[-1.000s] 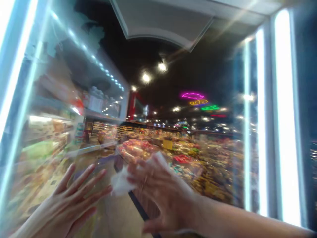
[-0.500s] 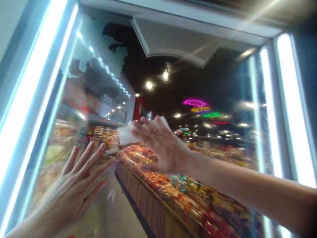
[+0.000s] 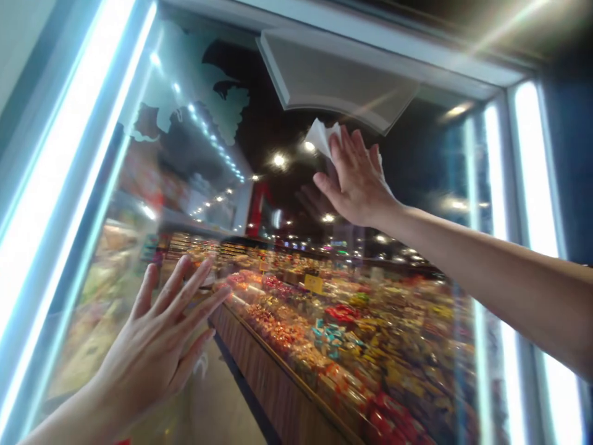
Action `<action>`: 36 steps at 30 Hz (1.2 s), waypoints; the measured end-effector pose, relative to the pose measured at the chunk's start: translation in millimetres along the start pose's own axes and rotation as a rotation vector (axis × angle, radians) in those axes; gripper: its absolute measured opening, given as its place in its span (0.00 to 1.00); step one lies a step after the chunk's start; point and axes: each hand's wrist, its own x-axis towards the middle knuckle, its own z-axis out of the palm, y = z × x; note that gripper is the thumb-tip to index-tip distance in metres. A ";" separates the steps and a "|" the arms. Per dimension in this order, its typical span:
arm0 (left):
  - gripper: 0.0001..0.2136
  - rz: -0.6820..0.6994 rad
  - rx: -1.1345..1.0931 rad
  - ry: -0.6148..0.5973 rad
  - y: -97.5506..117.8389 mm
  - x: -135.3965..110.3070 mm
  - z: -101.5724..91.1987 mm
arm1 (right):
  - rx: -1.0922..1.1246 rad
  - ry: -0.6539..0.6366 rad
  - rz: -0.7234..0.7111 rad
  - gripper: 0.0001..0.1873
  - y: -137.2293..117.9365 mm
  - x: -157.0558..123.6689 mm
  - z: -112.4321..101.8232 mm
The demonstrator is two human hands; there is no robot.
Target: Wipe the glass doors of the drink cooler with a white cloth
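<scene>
My right hand [image 3: 356,179] presses a white cloth [image 3: 320,138] flat against the upper part of a glass freezer door [image 3: 287,278], fingers stretched over the cloth. My left hand [image 3: 160,337] lies open with spread fingers against the lower left of the same glass. The glass mirrors a shop aisle with stacked goods, ceiling lamps and coloured neon signs.
Bright white light strips run down the door frame on the left [image 3: 60,161] and on the right [image 3: 537,179]. The door's top frame [image 3: 370,37] crosses above my right hand. A frosted pattern [image 3: 185,86] marks the glass at the upper left.
My right hand has swept the cloth up and to the right across the glass, from mid-height to near the top. My left hand has stayed pressed at the lower left.
</scene>
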 end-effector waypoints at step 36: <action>0.43 -0.258 -0.093 -0.257 186.3 -76.2 38.1 | 0.202 -0.114 0.403 0.53 -77.0 -331.5 -2.5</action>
